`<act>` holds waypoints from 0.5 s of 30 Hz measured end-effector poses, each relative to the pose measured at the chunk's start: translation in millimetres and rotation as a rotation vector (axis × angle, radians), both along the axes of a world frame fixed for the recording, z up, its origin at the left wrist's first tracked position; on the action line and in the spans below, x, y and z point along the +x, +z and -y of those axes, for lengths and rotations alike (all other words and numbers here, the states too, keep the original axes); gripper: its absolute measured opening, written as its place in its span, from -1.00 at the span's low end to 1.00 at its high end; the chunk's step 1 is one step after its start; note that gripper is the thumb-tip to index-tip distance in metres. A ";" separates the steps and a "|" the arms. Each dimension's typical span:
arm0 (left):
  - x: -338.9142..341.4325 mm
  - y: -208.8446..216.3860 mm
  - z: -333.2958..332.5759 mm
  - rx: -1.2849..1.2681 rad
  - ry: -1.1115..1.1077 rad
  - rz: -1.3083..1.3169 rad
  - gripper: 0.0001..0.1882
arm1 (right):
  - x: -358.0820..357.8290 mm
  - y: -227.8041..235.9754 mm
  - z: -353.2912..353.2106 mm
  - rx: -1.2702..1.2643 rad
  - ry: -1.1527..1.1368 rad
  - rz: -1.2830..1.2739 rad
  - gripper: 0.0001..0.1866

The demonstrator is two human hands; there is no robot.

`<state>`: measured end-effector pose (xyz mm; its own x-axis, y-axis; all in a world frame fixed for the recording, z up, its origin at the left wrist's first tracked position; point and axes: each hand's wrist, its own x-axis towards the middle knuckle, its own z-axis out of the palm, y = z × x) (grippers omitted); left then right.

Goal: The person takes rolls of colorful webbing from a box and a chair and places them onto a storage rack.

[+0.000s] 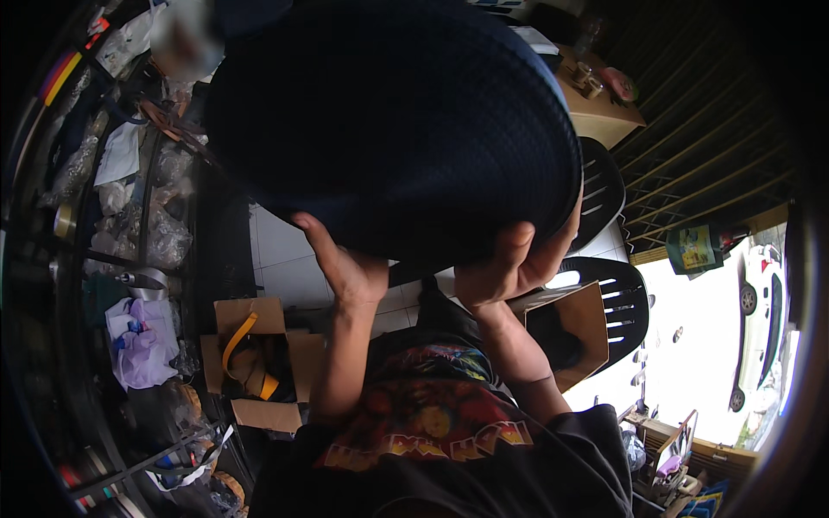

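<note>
A large, round, dark navy roll of webbing (414, 138) fills the upper middle of the head view, raised in front of me. Fine concentric ridges show along its right side, while the rest is too dark to make out. My left hand (352, 272) grips its lower left edge, thumb up against the near face and the other fingers hidden behind it. At the lower right edge, my right hand (514, 269) holds it too, its thumb on the near side and its fingers wrapped around the rim.
Crowded shelves (138, 259) with plastic bags line the left. An open cardboard box (268, 414) holds a yellow strap; another box (591, 324) sits on a black slotted chair (626, 315). A table (600, 121) stands at the far right. Outside the bright doorway is a parked car (764, 319).
</note>
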<state>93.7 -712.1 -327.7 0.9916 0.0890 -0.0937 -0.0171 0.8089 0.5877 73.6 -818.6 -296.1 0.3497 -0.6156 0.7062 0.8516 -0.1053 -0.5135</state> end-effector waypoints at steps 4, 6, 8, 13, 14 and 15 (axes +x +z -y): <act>53.3 -25.2 -52.0 0.206 0.047 0.304 -0.17 | 38.3 -2.3 28.5 0.052 0.127 -0.079 -0.32; 71.3 -15.6 -52.4 0.276 0.151 0.291 -0.20 | 63.4 -6.2 37.3 -0.029 0.136 -0.096 -0.33; 86.5 -8.5 -37.1 0.289 0.213 0.275 -0.20 | 86.1 2.5 43.1 -0.143 0.060 -0.143 -0.41; 121.4 17.4 4.8 0.095 0.432 0.219 -0.15 | 139.6 32.7 56.6 -0.223 0.241 -0.232 -0.35; 126.2 22.2 6.9 0.060 0.462 0.252 -0.15 | 151.9 39.3 56.6 -0.244 0.260 -0.223 -0.34; 132.9 24.9 8.6 0.022 0.493 0.290 -0.15 | 158.2 43.6 56.9 -0.248 0.317 -0.258 -0.32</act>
